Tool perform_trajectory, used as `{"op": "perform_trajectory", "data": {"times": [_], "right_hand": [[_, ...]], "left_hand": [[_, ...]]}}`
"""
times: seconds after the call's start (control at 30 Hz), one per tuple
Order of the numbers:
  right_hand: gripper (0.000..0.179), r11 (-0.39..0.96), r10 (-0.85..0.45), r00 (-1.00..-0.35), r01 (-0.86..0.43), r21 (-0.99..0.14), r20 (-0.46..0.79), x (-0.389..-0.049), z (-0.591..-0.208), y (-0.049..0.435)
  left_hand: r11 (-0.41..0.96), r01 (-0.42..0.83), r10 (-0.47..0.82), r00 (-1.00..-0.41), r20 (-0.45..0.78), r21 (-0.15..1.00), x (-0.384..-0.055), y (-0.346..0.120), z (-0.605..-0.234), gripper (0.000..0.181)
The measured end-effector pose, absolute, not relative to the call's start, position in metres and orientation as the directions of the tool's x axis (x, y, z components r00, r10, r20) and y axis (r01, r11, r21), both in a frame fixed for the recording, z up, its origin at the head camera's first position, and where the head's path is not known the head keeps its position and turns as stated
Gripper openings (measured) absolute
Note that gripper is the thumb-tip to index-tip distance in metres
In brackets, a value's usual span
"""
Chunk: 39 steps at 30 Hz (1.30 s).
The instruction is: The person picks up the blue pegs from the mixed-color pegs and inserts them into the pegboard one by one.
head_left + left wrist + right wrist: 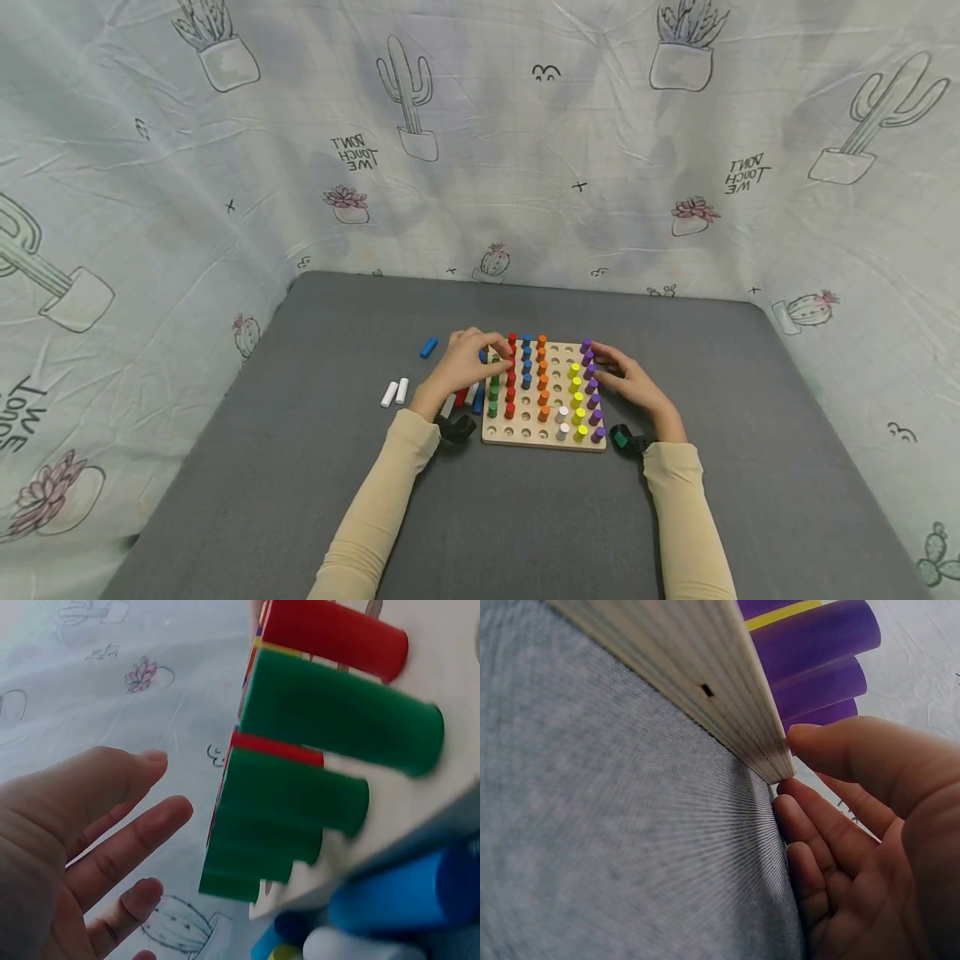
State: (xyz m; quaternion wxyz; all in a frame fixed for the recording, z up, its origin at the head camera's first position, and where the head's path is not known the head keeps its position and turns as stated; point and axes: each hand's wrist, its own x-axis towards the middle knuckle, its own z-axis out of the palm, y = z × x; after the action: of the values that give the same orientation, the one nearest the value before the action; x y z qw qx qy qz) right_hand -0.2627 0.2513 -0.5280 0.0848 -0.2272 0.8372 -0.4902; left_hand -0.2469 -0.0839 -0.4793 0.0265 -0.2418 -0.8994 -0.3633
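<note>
A wooden pegboard [543, 444] lies on the table, with columns of coloured pegs standing in its holes. My left hand [465, 362] hovers over the board's left side, thumb and forefinger near the red pegs [511, 395] and green pegs [492, 409]. In the left wrist view, its loosely bent fingers [124, 862] are apart from the pegs and hold nothing. My right hand [633, 385] is at the board's right edge beside the purple pegs [596, 417]. In the right wrist view, its thumb [832, 746] touches the upper edge while its fingertips meet the lower corner.
Loose pegs lie left of the board: a blue peg [428, 347], two white pegs [388, 394], and a cluster with a blue peg [478, 400] partly under my left hand. Blue pegs [527, 382], orange pegs [543, 398], yellow pegs [577, 415] and white pegs [562, 432] stand in the board.
</note>
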Motion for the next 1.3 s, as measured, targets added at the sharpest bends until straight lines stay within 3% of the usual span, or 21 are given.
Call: {"op": "perform_trajectory", "data": {"times": [0.4, 1.3], "right_hand": [[0.052, 0.413, -0.470, -0.880, -0.282, -0.866, 0.063, -0.243, -0.494, 0.237], [0.052, 0.427, -0.460, -0.885, -0.290, -0.856, 0.071, -0.243, -0.496, 0.239]], "left_hand": [[0.652, 0.418, 0.364, -0.904, 0.223, 0.633, -0.244, -0.106, -0.479, 0.007], [0.762, 0.319, 0.206, -0.944, 0.256, 0.564, -0.251, -0.164, -0.493, 0.011]]}}
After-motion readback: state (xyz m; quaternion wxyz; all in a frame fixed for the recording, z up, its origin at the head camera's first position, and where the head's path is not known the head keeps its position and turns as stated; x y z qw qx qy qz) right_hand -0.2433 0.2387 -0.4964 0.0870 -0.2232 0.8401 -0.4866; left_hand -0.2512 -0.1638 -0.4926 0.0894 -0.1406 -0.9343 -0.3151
